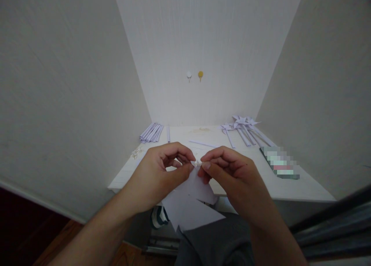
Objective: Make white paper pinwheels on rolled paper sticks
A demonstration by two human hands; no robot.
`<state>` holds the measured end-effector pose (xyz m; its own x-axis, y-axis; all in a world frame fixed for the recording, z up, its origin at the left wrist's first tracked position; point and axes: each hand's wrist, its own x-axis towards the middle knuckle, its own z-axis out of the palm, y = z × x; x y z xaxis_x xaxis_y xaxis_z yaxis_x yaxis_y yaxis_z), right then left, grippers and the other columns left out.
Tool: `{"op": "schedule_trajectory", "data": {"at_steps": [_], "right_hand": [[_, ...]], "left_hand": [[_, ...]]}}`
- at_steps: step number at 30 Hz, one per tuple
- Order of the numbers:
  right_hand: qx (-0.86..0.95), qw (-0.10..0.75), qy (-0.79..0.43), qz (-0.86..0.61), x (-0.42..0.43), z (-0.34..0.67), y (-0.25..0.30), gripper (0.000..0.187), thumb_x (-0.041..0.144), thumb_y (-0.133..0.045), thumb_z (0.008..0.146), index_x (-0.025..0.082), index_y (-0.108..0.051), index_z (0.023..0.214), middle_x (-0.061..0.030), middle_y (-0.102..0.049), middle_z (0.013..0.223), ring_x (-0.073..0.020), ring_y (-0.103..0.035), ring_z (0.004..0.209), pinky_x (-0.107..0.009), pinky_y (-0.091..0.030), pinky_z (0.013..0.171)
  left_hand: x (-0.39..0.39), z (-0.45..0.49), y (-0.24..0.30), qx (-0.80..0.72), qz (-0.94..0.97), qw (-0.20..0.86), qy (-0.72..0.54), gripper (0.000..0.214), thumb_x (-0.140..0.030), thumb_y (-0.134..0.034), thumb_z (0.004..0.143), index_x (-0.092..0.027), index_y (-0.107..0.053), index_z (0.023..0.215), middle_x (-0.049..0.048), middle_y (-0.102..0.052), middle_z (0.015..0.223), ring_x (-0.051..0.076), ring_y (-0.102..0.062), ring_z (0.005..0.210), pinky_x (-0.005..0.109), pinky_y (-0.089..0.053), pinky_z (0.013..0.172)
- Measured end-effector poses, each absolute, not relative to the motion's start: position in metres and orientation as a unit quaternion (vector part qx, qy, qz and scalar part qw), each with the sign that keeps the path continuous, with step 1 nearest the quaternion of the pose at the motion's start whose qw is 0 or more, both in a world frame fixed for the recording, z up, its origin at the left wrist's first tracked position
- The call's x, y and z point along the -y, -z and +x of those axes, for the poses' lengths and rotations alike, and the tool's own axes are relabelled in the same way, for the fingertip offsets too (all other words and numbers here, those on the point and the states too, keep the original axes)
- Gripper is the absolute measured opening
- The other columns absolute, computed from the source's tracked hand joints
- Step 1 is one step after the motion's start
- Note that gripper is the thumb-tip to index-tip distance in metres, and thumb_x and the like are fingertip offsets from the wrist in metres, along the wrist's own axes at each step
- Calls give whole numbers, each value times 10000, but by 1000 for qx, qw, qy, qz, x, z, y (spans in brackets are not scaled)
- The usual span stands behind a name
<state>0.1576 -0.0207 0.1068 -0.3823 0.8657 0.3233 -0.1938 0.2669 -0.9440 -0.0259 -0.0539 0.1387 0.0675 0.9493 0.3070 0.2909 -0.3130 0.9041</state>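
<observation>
A small white piece (197, 163), too small to name, sits between the fingertips of both hands. My left hand (164, 167) pinches its left side with thumb and forefinger. From the other side, the thumb and forefinger of my right hand (232, 173) close on it. Beneath the hands, a white sheet of paper (189, 208) with pointed corners and a cut slit hangs over the table's front edge and my lap. Whether the small piece is joined to the paper cannot be made out.
On the white table (290, 188) lie a bundle of rolled paper tubes (151, 133), folded paper stars on sticks (242, 123), a thin paper stick (203, 144), small white pieces (137, 153) and a phone-like device (279, 163). Walls enclose three sides; two hooks (200, 75) hang behind.
</observation>
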Motion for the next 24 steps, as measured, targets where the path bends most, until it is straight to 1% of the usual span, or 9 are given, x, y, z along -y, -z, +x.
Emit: {"op": "schedule_trajectory", "data": {"at_steps": [8, 12, 16, 18, 20, 24], "right_hand": [[643, 485, -528, -270, 14, 156, -99, 40, 228, -702, 902, 193, -682, 904, -10, -739, 738, -148, -680, 689, -261, -518, 628], [649, 469, -538, -264, 11, 156, -95, 47, 239, -677, 915, 199, -651, 916, -17, -749, 767, -156, -676, 708, -279, -512, 643], [630, 463, -576, -240, 5, 154, -93, 75, 266, -650, 918, 202, -614, 931, -2, -735, 730, -146, -639, 642, -294, -507, 641], [621, 460, -589, -235, 2, 152, -91, 91, 272, -652, 905, 200, -602, 930, 4, -729, 710, -141, -629, 619, -293, -498, 634], [617, 456, -597, -234, -2, 151, -89, 107, 269, -660, 887, 200, -593, 933, 7, -732, 706, -136, -625, 607, -289, -488, 629], [608, 443, -616, -232, -12, 148, -81, 139, 265, -668, 855, 199, -576, 937, 10, -741, 714, -125, -620, 586, -281, -476, 622]], "left_hand": [[49, -26, -135, -513, 650, 291, -479, 79, -185, -731, 761, -194, -768, 830, 7, -744, 769, 154, -646, 709, 265, -490, 654], [46, -28, -133, -536, 674, 234, -451, 94, -181, -712, 784, -213, -791, 824, 12, -777, 815, 179, -679, 785, 303, -507, 745], [44, -32, -129, -525, 709, 160, -443, 104, -183, -703, 819, -221, -789, 863, 21, -784, 914, 203, -698, 888, 345, -501, 833], [42, -34, -127, -512, 725, 111, -448, 73, -179, -714, 823, -219, -768, 850, 17, -770, 912, 206, -691, 907, 360, -490, 866], [39, -35, -125, -499, 743, 72, -440, 52, -172, -721, 828, -216, -748, 824, 12, -755, 892, 206, -679, 907, 365, -481, 874], [32, -37, -120, -485, 773, 35, -408, 93, -119, -699, 832, -205, -730, 818, 14, -745, 877, 206, -662, 902, 360, -471, 854]]}}
